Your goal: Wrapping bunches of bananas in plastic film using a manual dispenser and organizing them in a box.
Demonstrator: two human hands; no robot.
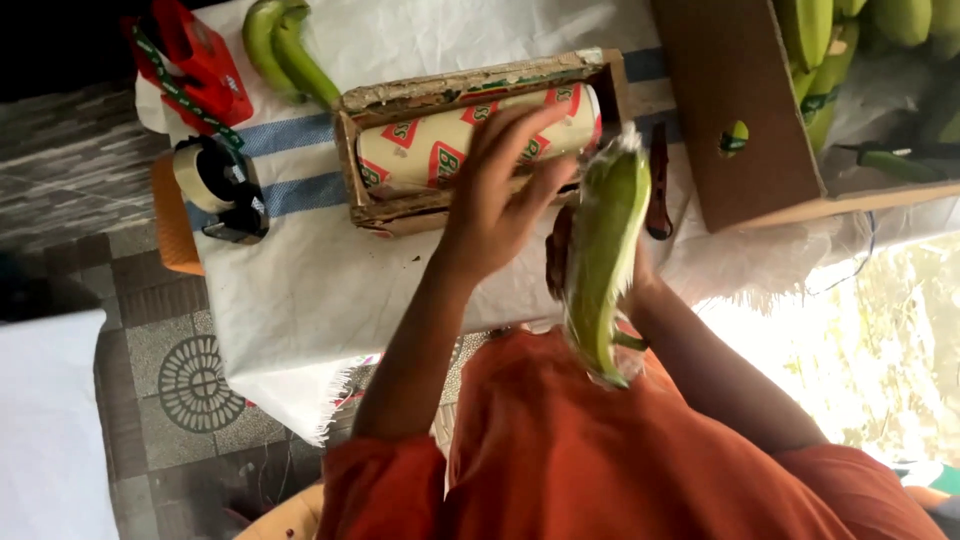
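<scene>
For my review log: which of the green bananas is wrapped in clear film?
The banana held in the right hand; the pair on the white cloth and those in the cardboard box look bare.

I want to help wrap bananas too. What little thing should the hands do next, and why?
Probably pull more film off the roll: the left hand rests on it in its box, while the right hand holds up a green banana that looks only partly wrapped.
</scene>
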